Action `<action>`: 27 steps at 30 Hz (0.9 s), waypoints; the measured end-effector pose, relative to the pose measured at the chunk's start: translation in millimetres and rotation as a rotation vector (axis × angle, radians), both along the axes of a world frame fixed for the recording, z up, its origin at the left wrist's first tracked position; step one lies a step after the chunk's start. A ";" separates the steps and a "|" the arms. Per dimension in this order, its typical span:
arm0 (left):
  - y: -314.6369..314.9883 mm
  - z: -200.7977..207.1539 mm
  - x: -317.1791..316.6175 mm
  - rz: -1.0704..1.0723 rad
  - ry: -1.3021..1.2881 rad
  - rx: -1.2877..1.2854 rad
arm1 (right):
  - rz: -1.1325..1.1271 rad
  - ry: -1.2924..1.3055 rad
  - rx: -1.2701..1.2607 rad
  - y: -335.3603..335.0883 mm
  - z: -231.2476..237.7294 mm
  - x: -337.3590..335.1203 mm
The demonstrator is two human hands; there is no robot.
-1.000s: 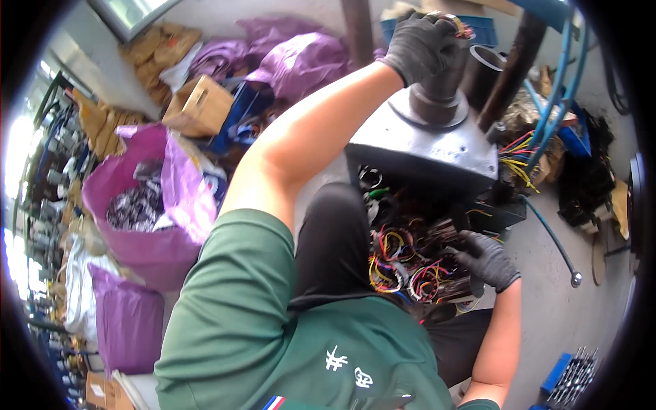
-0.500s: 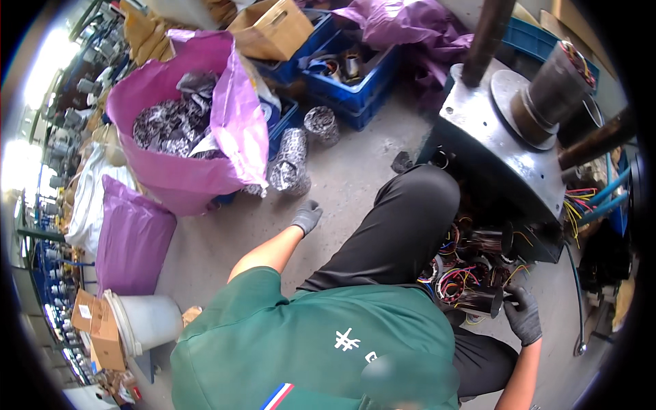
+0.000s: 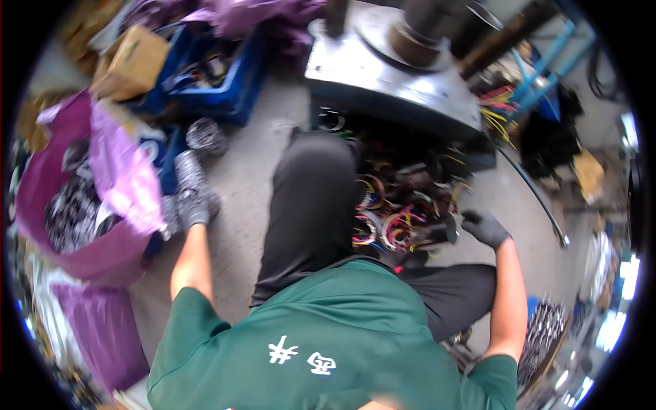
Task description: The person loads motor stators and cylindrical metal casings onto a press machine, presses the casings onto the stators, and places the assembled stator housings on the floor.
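My left hand, in a grey glove, touches the lower end of a speckled silver-and-black cylindrical bundle lying on the floor. Its fingers blend into the bundle, so their grip cannot be made out. A second, shorter speckled cylinder stands just beyond. My right hand, also gloved, is beside a dark motor stator, fingers loosely extended and nothing visible in them. Several wound stators with red, yellow and blue leads lie clustered between my knees, under the machine's edge.
Ahead is a heavy machine with a shiny steel plate and thick posts. To the left are an open purple sack of speckled material, a blue crate and a cardboard box. A dark rod lies at right.
The view has swung right. My left hand has moved from over bare floor to the speckled bundle. My right hand stays near the stators, slightly farther from the nearest one.
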State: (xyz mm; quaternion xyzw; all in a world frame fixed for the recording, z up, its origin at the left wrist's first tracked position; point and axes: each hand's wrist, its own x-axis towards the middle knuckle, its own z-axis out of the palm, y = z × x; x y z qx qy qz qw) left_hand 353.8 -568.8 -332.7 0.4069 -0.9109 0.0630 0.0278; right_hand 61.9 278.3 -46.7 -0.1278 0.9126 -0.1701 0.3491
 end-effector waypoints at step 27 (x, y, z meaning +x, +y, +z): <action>507.9 313.5 -285.9 -1.545 0.040 0.855 | -0.192 0.154 0.194 -9.2 -92.1 34.6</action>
